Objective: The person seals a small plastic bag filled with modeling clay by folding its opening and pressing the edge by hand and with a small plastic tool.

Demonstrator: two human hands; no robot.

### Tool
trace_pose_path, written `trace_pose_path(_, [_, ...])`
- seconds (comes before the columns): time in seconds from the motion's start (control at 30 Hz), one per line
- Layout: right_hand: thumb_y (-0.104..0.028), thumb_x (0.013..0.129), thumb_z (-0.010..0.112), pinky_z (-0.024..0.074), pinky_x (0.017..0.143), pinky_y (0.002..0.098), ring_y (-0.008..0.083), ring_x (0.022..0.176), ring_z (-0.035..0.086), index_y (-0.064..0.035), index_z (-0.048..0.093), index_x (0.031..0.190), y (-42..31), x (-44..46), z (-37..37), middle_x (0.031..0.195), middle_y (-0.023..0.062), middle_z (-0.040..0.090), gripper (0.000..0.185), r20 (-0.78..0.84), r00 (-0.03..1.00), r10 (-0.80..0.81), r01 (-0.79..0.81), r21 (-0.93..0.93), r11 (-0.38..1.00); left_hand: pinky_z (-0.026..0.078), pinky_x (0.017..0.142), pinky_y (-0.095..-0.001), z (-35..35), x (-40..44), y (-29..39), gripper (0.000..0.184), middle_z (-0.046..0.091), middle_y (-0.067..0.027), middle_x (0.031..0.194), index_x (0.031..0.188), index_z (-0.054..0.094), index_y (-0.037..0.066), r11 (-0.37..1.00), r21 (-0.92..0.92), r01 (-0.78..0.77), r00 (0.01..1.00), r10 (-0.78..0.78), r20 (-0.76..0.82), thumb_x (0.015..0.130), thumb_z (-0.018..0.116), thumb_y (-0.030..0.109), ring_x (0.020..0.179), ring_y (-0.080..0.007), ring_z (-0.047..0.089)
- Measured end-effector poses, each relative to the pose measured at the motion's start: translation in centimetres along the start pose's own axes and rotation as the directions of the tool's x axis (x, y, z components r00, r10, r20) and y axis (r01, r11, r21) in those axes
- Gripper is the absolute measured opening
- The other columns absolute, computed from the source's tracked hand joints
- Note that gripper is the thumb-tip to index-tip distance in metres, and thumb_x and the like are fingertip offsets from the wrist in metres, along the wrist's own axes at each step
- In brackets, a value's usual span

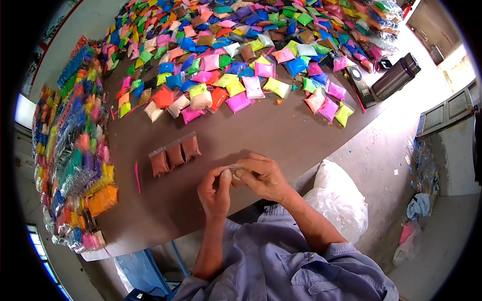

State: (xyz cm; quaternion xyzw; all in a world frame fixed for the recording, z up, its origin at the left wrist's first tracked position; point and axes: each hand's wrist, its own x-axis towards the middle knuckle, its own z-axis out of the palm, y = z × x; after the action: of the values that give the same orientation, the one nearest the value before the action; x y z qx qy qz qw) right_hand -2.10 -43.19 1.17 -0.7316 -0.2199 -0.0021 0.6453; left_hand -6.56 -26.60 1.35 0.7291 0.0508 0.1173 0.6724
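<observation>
Over the front edge of the table, both my hands pinch the top of a small clear bag with brown contents (236,181). My left hand (215,191) is closed on its left side, thumb upright against the film. On the other side my right hand (264,175) grips the bag between thumb and fingers, which hide part of it. Just left of my hands, three brown-filled bags (174,154) lie side by side in a slanted row. A thin pink strip (137,177) lies farther left on the tabletop.
Many small colourful filled bags (231,85) cover the far part of the brown table (145,205). Bundled bags (75,165) are stacked along its left edge. At right stand a dark flask (396,77) and a small device (360,85). Below, a white sack (339,200) rests beside the table.
</observation>
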Motion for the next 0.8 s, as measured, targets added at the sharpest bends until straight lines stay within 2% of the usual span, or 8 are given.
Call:
trace_pose_path(0.07, [-0.003, 0.093, 0.066, 0.0511, 0.067, 0.0393, 0.0286, 0.074, 0.063, 0.0001, 0.074, 0.114, 0.3, -0.1, 0.2, 0.086, 0.0137, 0.063, 0.022, -0.021, 1.0, -0.021, 0.021, -0.017, 1.0, 0.046, 0.07, -0.0232, -0.2, 0.0, -0.7, 0.015, 0.068, 0.0018, 0.091, 0.106, 0.073, -0.001, 0.998, 0.046, -0.039, 0.999, 0.039, -0.007, 0.104, 0.064, 0.01, 0.08, -0.0045, 0.056])
trace_pose_path(0.13, [-0.003, 0.093, 0.066, 0.0511, 0.067, 0.0389, 0.0279, 0.074, 0.063, 0.0001, 0.074, 0.114, -0.9, 0.2, 0.0, 0.085, 0.0136, 0.064, 0.022, -0.019, 1.0, -0.002, 0.002, -0.012, 1.0, 0.052, 0.075, -0.0253, -0.3, 0.0, -1.0, 0.01, 0.071, -0.0002, 0.092, 0.105, 0.072, -0.001, 0.963, 0.226, -0.144, 0.987, 0.157, -0.041, 0.102, 0.067, 0.007, 0.085, -0.007, 0.062])
trace_pose_path(0.23, [-0.003, 0.094, 0.066, 0.0509, 0.067, 0.0377, 0.0262, 0.074, 0.063, 0.0002, 0.074, 0.114, -0.9, 0.2, 0.0, 0.085, 0.0135, 0.064, 0.022, -0.017, 0.999, 0.049, -0.049, 0.028, 0.998, 0.052, 0.075, -0.0255, 0.1, -0.1, -0.4, 0.011, 0.072, -0.0013, 0.091, 0.106, 0.072, -0.001, 0.955, 0.26, -0.144, 0.985, 0.164, -0.059, 0.102, 0.067, 0.008, 0.085, -0.0073, 0.062])
trace_pose_path(0.37, [-0.004, 0.095, 0.065, 0.0504, 0.068, 0.0355, 0.0234, 0.076, 0.063, 0.0002, 0.074, 0.114, 0.4, 0.1, -0.1, 0.086, 0.013, 0.064, 0.021, -0.045, 0.999, 0.031, -0.028, 0.077, 0.997, 0.05, 0.07, -0.0252, 0.7, 0.1, 0.3, 0.013, 0.068, -0.0011, 0.085, 0.108, 0.071, -0.001, 0.998, 0.069, -0.003, 0.997, 0.009, -0.077, 0.101, 0.068, 0.009, 0.079, -0.006, 0.059])
trace_pose_path(0.43, [-0.004, 0.095, 0.065, 0.0503, 0.068, 0.0354, 0.0238, 0.076, 0.062, 0.0003, 0.073, 0.114, 0.0, 0.2, -0.2, 0.086, 0.0131, 0.064, 0.021, -0.06, 0.997, 0.044, -0.039, 0.084, 0.996, 0.047, 0.065, -0.0253, 0.4, 0.0, 0.5, 0.011, 0.062, -0.0002, 0.079, 0.105, 0.069, -0.001, 0.998, 0.067, 0.01, 0.999, -0.014, 0.053, 0.101, 0.068, 0.009, 0.073, -0.0051, 0.053])
trace_pose_path(0.6, [-0.005, 0.094, 0.066, 0.0505, 0.068, 0.0352, 0.0254, 0.076, 0.062, 0.0004, 0.073, 0.115, -0.5, 0.1, 0.2, 0.086, 0.0135, 0.064, 0.023, -0.081, 0.994, 0.07, -0.064, 0.072, 0.995, 0.044, 0.063, -0.0248, 0.0, 0.1, -0.3, 0.01, 0.056, 0.0001, 0.075, 0.096, 0.064, 0.0, 0.98, 0.176, -0.092, 0.995, 0.086, 0.041, 0.102, 0.065, 0.008, 0.07, -0.0049, 0.048])
trace_pose_path(0.7, [-0.006, 0.094, 0.068, 0.0511, 0.067, 0.0351, 0.0266, 0.074, 0.063, 0.0003, 0.072, 0.116, -0.7, 0.1, 0.2, 0.085, 0.0138, 0.064, 0.024, -0.054, 0.998, 0.022, -0.023, -0.018, 1.0, 0.044, 0.063, -0.0248, 0.0, 0.1, -0.8, 0.01, 0.055, -0.0004, 0.074, 0.095, 0.063, 0.0, 0.969, 0.21, -0.129, 0.991, 0.133, -0.004, 0.102, 0.065, 0.008, 0.07, -0.0056, 0.047])
trace_pose_path(0.8, [-0.007, 0.093, 0.069, 0.0521, 0.068, 0.0348, 0.0258, 0.073, 0.064, 0.0002, 0.072, 0.118, -0.5, 0.1, 0.3, 0.087, 0.0138, 0.065, 0.026, -0.017, 0.991, 0.133, -0.132, 0.034, 0.991, 0.046, 0.065, -0.0255, 0.2, 0.1, -1.3, 0.008, 0.059, -0.0012, 0.077, 0.098, 0.066, 0.0, 0.978, 0.189, -0.09, 0.995, 0.095, -0.019, 0.1, 0.068, 0.008, 0.071, -0.0064, 0.051])
